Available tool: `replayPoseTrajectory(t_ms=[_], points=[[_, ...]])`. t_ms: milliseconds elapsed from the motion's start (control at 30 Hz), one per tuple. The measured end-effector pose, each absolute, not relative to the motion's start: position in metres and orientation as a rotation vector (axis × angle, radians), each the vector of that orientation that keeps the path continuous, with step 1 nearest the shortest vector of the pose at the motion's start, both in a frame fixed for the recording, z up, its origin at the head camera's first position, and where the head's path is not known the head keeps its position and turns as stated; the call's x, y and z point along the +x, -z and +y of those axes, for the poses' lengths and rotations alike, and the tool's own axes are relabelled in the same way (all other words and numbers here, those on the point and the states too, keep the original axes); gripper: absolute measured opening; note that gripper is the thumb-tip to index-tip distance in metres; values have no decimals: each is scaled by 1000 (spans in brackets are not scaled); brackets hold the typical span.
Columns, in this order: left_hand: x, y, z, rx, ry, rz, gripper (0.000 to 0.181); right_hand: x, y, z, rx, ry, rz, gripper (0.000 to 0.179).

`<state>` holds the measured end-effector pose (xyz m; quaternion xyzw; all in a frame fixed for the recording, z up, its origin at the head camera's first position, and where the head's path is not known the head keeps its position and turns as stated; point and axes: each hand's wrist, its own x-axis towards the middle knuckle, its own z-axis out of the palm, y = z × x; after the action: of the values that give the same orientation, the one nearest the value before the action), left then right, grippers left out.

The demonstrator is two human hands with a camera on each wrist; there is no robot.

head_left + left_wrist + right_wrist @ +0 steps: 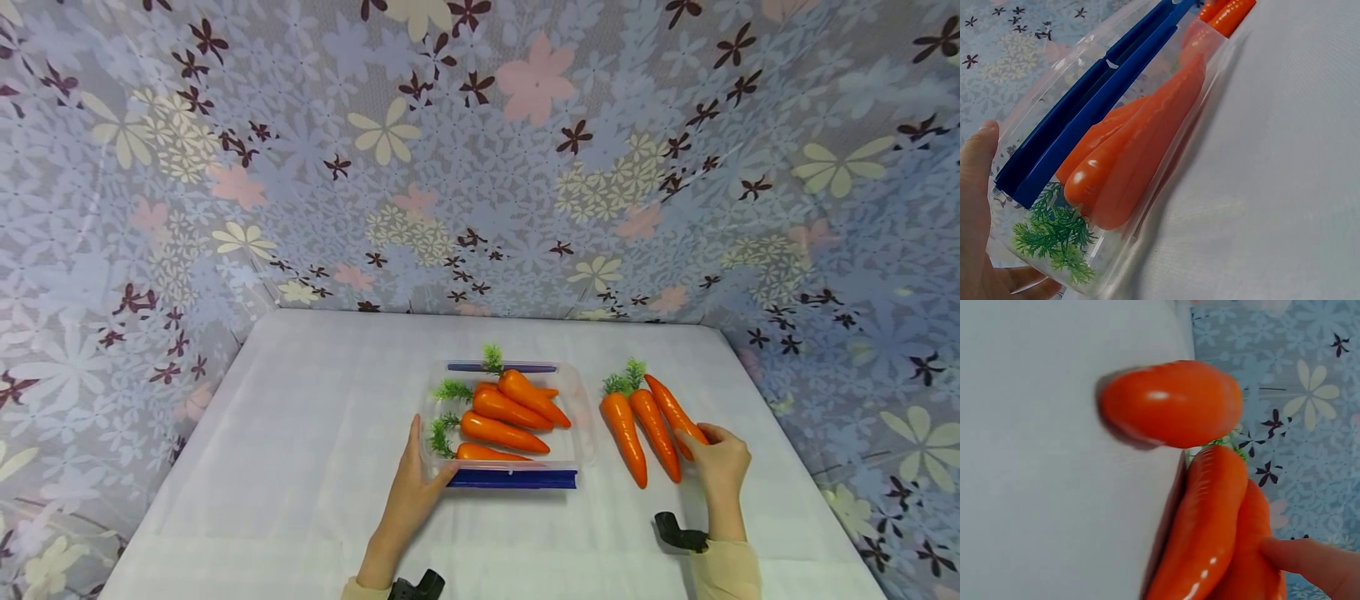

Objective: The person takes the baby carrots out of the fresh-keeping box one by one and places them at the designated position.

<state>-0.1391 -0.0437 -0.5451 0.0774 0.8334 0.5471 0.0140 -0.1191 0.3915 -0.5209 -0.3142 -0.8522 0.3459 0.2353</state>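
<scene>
A clear plastic container (pixel 587 433) with blue clip flaps (pixel 517 479) sits mid-table, holding several orange carrots (pixel 504 431) with green leafy tops (pixel 453 390). My left hand (pixel 414 475) grips its front left corner, thumb at the front and fingers along the left wall. In the left wrist view, the thumb (pixel 977 156) shows beside the blue flap. To the right of the container, my right hand (pixel 718 458) pinches the lower end of the rightmost carrot (pixel 669 404). Beside it lie a middle carrot (pixel 657 437) and a left carrot (pixel 626 437). One finger (pixel 1304 556) rests against a carrot in the right wrist view.
A white cloth (pixel 300 400) covers the table. Flower-patterned fabric (pixel 480 167) rises behind it and along both sides. Black camera mounts are strapped at both wrists, the right mount (pixel 678 533) near the table's right front.
</scene>
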Motion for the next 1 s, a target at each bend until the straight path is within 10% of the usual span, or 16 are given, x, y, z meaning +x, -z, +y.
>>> replayPoseTrajectory(t_ms=[1000], points=[[-141, 548, -44, 261, -1717, 2595, 96, -114, 531, 390, -908, -996, -2452, 49]])
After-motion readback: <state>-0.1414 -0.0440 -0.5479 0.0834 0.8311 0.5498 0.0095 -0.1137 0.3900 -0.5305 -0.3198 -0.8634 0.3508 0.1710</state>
